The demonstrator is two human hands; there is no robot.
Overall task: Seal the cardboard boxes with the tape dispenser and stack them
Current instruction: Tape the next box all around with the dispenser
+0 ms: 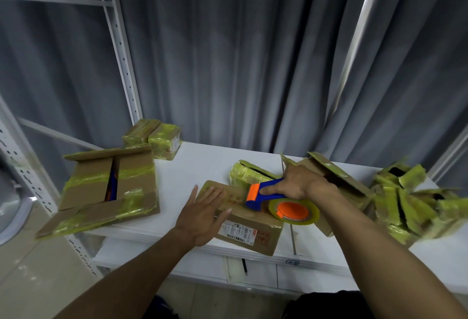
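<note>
Far left of the labelled box [250, 236], a large open box [109, 187] overhangs the edge of the white bench [202, 166], flaps up. Two small taped boxes [154, 138] stand behind it. The left hand [202, 214] lies flat on the labelled box's left top, fingers straight and spread, holding nothing. The labelled box sits at the bench's near edge. On its right top rests the blue-and-orange tape dispenser [291, 211], the right hand's [301, 182] fingers curled round its handle. Right of the labelled box lies a heap of opened, yellow-taped boxes [405, 204].

Grey curtain [240, 65] behind white table [197, 166], metal rack [124, 60] at left
</note>
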